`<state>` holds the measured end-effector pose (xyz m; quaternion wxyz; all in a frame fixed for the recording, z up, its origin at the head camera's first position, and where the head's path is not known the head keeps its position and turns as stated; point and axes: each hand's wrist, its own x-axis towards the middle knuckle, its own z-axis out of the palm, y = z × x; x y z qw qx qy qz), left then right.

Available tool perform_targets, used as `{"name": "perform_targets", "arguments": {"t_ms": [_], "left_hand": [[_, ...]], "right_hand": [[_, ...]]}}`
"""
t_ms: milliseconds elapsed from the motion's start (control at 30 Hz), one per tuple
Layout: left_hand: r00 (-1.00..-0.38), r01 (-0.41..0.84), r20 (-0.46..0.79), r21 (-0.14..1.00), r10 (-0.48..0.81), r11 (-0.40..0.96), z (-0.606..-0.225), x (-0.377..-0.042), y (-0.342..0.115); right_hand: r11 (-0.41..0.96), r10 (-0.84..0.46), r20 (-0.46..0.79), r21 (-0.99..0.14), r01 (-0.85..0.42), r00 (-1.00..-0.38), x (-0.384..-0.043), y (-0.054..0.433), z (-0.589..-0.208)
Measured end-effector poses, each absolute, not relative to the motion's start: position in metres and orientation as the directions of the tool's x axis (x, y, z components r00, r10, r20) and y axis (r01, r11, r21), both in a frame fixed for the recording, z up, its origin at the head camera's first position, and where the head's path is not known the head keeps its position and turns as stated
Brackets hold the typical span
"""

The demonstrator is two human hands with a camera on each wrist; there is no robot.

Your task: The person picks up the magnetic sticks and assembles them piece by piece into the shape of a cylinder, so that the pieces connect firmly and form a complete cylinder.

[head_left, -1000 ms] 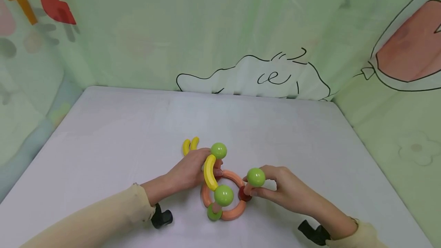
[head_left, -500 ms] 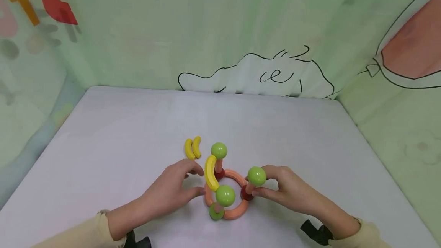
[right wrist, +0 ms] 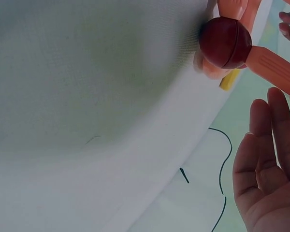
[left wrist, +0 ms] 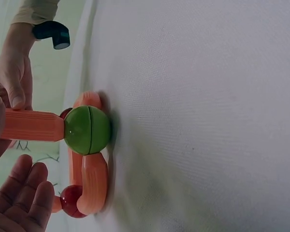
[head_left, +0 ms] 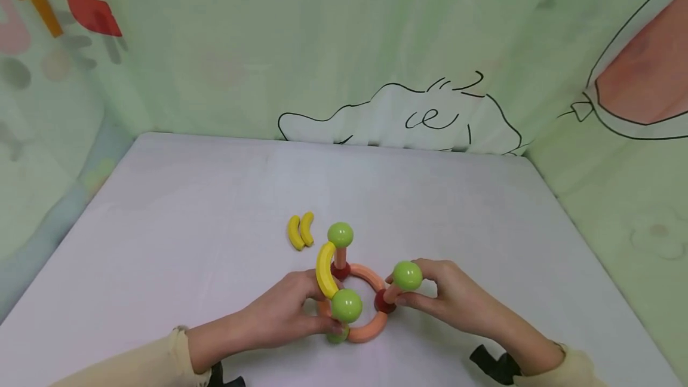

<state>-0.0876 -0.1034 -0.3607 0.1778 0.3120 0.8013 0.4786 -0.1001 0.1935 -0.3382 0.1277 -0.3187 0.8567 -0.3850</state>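
A construction toy stands on the table, its base an orange ring point(head_left: 368, 332) of curved pieces joined by two red balls point(head_left: 384, 301) and a green ball point(left wrist: 87, 130). Upright orange sticks rise from these joints, each topped by a light green ball point(head_left: 346, 306). One yellow curved piece point(head_left: 325, 270) bridges the front and back top balls. My left hand point(head_left: 285, 312) holds the front stick point(left wrist: 34, 125) between thumb and index finger, other fingers spread. On the right, my right hand point(head_left: 454, 300) pinches the right stick point(right wrist: 275, 70), which leans outward; its other fingers are extended.
Two loose yellow curved pieces point(head_left: 301, 232) lie side by side behind the left hand. The white table point(head_left: 215, 196) meets a green printed cloth point(head_left: 242, 46) at its back and sides. A black wrist camera point(head_left: 495, 365) sits on the right wrist.
My left hand let go of the back stick, drew back left, then came in to take the front stick. The right hand stays on its stick, which leans slightly further right.
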Motion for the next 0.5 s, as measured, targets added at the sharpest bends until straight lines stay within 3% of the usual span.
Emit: {"name": "perform_targets", "arguments": {"t_ms": [367,500], "left_hand": [[-0.734,0.335,0.02,0.88,0.679,0.336,-0.3603,-0.0889,-0.1044],[-0.731,0.334,0.016,0.88,0.682,0.337,-0.3595,-0.0885,-0.104]], "right_hand": [[0.508,-0.644,-0.007,-0.751,-0.421,-0.765,-0.101,0.1927,-0.3368],[0.558,-0.659,-0.078,-0.718,-0.416,-0.748,-0.1072,0.201,-0.3292]]}}
